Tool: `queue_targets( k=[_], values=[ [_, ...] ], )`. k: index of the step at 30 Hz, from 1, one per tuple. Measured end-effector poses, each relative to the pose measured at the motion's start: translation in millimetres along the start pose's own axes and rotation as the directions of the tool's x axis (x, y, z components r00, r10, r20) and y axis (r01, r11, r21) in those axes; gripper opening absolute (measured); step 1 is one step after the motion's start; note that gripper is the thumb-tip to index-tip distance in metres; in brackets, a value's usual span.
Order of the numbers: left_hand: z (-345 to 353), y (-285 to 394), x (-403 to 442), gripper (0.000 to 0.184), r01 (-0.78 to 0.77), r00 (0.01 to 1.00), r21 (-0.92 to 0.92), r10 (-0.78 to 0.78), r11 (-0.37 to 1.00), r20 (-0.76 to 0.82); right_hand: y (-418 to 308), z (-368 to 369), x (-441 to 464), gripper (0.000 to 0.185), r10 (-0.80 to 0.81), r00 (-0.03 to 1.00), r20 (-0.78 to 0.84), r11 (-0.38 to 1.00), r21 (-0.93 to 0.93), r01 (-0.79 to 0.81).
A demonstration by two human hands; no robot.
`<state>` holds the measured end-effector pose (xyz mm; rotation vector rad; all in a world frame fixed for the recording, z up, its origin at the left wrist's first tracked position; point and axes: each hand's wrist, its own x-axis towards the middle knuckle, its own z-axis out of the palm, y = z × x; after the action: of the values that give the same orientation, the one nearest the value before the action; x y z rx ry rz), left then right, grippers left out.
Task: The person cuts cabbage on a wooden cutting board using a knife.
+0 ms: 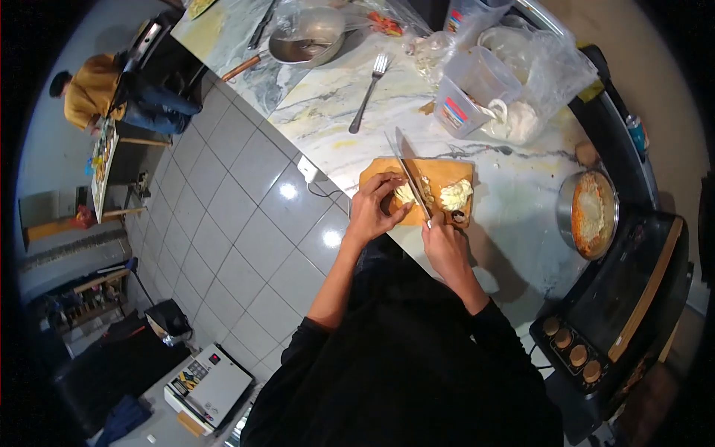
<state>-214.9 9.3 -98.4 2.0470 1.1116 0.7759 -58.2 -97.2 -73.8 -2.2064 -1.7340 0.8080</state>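
Note:
My right hand is wrapped round the handle of a kitchen knife, its blade slanting away over a wooden cutting board. On the board's left part, my left hand curls its fingers against a pale yellow-white piece of food, close beside the blade. Small cut bits lie along the knife. A pale chopped heap rests on the right side of the board, separate from both hands. The exact kind of food is too small to tell.
A fork and a metal pan lie farther back. Plastic tubs and bags stand behind the board. To the right are a round tin of shredded food and a black oven. Another person stands at a far-left table.

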Motion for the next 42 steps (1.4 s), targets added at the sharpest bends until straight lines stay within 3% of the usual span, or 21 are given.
queue_targets(
  k=[4, 7, 13, 15, 18, 24, 27, 34, 37, 42],
  values=[
    [-1, -2, 1, 0.045, -0.017, 1.000, -0.002, 0.017, 1.000, -0.004, 10, -6, -10, 0.029, 0.060, 0.998, 0.014, 0.997, -0.047, -0.059],
    [-1, -1, 2, 0.043, -0.065, 0.997, 0.015, 0.066, 0.998, -0.027, 18, -3, -19, 0.030, 0.021, 0.995, -0.101, 0.992, -0.119, -0.033],
    [-2, -2, 2, 0.044, -0.081, 0.997, 0.029, 0.081, 0.996, -0.012, 4, -8, -14, 0.027, 0.061, 0.997, -0.051, 0.998, 0.006, -0.061],
    [-2, 0, 1, 0.046, -0.044, 0.999, -0.001, 0.044, 0.999, 0.006, 0, -3, -12, 0.025, 0.051, 0.990, -0.128, 0.994, 0.102, -0.038],
    [-1, 1, 3, 0.050, 0.005, 1.000, -0.032, -0.004, 0.999, 0.012, -6, -9, -11, 0.026, 0.044, 0.998, -0.050, 0.992, 0.120, -0.037],
    [-4, 2, 2, 0.053, -0.019, 1.000, -0.016, 0.019, 1.000, 0.014, 1, -3, -10, 0.027, -0.003, 0.990, -0.144, 0.992, 0.125, 0.022],
    [-5, 1, -1, 0.052, -0.034, 0.999, -0.007, 0.034, 0.999, 0.014, 0, -10, -12, 0.025, 0.027, 0.994, -0.102, 0.986, 0.166, -0.010],
    [-4, -6, -6, 0.049, -0.094, 0.996, -0.036, 0.094, 0.995, 0.001, -14, -14, -18, 0.024, -0.039, 0.986, -0.161, 0.992, 0.116, 0.058],
    [-4, -7, -6, 0.049, -0.121, 0.993, -0.050, 0.121, 0.991, -0.010, -20, -16, -19, 0.028, -0.062, 0.992, -0.112, 0.985, 0.151, 0.078],
    [-5, -7, -9, 0.050, -0.118, 0.993, -0.023, 0.118, 0.993, -0.017, -16, -9, -19, 0.028, -0.079, 0.983, -0.163, 0.997, -0.002, 0.080]
  ],
)
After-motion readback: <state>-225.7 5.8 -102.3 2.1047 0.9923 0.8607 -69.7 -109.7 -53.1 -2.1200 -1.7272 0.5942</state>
